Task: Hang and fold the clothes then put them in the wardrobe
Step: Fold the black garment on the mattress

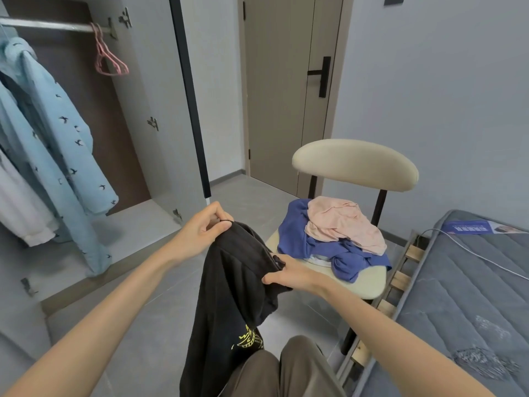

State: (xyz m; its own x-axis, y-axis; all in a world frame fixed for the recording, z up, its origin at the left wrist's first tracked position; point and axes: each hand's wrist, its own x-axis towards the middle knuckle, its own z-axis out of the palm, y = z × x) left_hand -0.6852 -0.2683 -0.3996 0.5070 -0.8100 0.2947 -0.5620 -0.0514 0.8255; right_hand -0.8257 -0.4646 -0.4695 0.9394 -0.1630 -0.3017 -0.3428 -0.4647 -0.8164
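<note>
Left hand (201,234): fingers and thumb curled, pinching the top edge of the black garment (229,296). This hand is the higher and farther of the two.

Right hand (289,275): fingers curled around a bunched fold of the same garment, lower and to the right of the left hand.

The cloth spans the gap between the two hands. The rest hangs down between the forearms, in front of the person's brown trousers (286,368). A yellow print (249,339) shows near the garment's lower part. The garment is held above the floor (143,310); its lower end is out of view.

Just beyond the right hand stands a cream chair (355,164). A blue garment (297,239) lies crumpled across the seat from the left edge to the right edge. A pink garment (343,224) lies on top of it, toward the seat's rear edge. The front edge of the seat is bare.

To the left, the wardrobe (137,81) stands open. Its rail (43,24) carries pink hangers (108,57) at the right end, a light blue shirt (51,133) with a bird pattern, and a white garment (20,207) at the far left.

A grey mattress (472,282) lies to the right of the chair.
</note>
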